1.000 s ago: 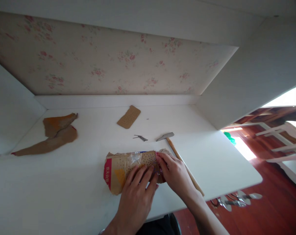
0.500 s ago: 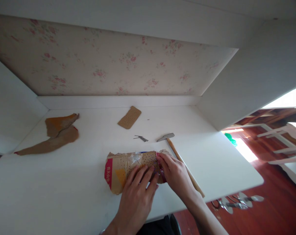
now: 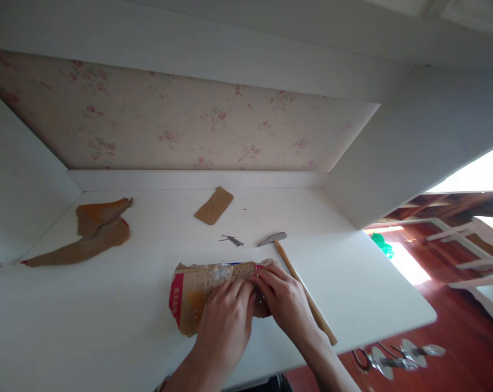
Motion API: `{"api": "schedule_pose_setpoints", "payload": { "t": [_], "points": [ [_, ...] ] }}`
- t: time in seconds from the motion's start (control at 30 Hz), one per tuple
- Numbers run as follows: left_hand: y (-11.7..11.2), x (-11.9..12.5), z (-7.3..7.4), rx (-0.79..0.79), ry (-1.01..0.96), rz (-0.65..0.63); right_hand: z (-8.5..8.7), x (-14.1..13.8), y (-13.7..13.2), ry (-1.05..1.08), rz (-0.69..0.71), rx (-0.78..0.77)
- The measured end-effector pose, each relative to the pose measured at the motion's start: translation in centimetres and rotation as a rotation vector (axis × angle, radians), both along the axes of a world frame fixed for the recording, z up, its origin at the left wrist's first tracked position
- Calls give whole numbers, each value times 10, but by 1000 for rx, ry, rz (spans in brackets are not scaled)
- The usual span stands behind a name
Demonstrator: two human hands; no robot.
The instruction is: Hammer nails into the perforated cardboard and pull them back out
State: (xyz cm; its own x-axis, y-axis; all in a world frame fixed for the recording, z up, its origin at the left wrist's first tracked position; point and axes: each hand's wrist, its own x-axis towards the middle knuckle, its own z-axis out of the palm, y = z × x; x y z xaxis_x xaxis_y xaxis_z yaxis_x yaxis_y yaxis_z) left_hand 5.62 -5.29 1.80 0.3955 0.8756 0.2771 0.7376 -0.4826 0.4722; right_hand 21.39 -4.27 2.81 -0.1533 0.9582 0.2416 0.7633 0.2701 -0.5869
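A torn cardboard piece (image 3: 195,294), punched with small holes, lies before me on the white desk. It has a red band with white characters at its left end and clear tape across the middle. My left hand (image 3: 228,307) is closed on its front middle, fingers bent and bunched. Close beside it, my right hand (image 3: 287,296) grips the right part of the cardboard; the fingertips of both hands nearly meet, and what lies under them is hidden. To the right of my right hand lies a hammer (image 3: 303,291) with a wooden handle. Several nails (image 3: 232,240) lie behind the cardboard.
A smaller holed cardboard piece (image 3: 214,206) rests near the desk's back. Torn brown cardboard (image 3: 103,234) lies at the left. White panels enclose the desk at the sides and above. Beyond its right edge are a reddish floor (image 3: 442,305) and white furniture (image 3: 458,234).
My left hand's fingers, spread flat before, have drawn together and moved slightly right and up toward my right hand. My right hand stays at the cardboard's right part. The view has tilted slightly.
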Motion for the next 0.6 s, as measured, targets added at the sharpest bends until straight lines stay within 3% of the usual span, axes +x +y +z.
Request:
{"api": "schedule_pose_setpoints", "payload": {
  "t": [0.17,0.4,0.6],
  "points": [
    [17,4,2,-91,-24,87,3,5,2,11,10,-9],
    [23,0,11,-95,-320,-10,2,10,2,-22,23,-15],
    [25,11,-2,-49,-442,-18,4,8,3,-69,13,-11]
  ]
}}
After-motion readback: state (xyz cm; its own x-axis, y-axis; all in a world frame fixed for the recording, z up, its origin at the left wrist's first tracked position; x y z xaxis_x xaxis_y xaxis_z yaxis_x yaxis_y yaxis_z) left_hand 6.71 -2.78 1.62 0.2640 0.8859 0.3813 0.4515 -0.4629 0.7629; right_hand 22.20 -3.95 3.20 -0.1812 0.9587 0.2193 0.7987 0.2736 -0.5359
